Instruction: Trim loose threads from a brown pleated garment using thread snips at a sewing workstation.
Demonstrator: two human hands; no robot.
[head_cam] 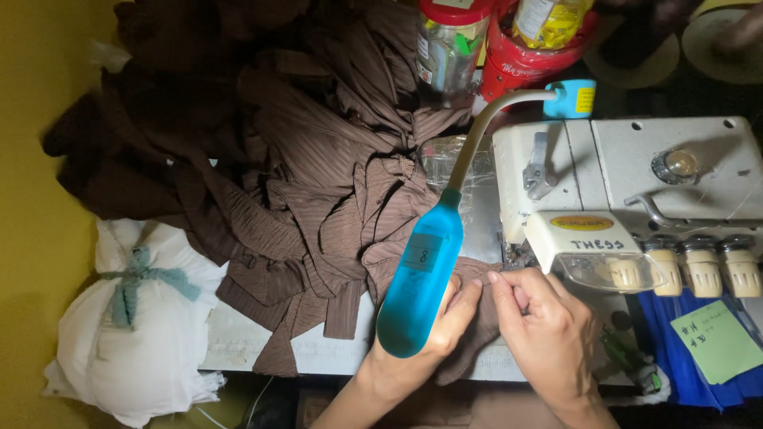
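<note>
My left hand (445,330) pinches a piece of brown pleated fabric (477,314) at the table's front edge, partly hidden under a blue gooseneck lamp head (420,287). My right hand (540,326) grips the same fabric piece just right of it, fingertips touching the left hand's. Both hands sit directly in front of the white overlock sewing machine (636,175), near its presser foot area. A large heap of the same brown pleated fabric (318,175) spreads over the table to the left.
A white tied cloth bundle (135,318) lies at the left. Red-lidded plastic jars (453,44) stand behind the machine. Thread tension knobs (703,266) and a green note (715,342) are at the right. A yellow wall (32,199) borders the left.
</note>
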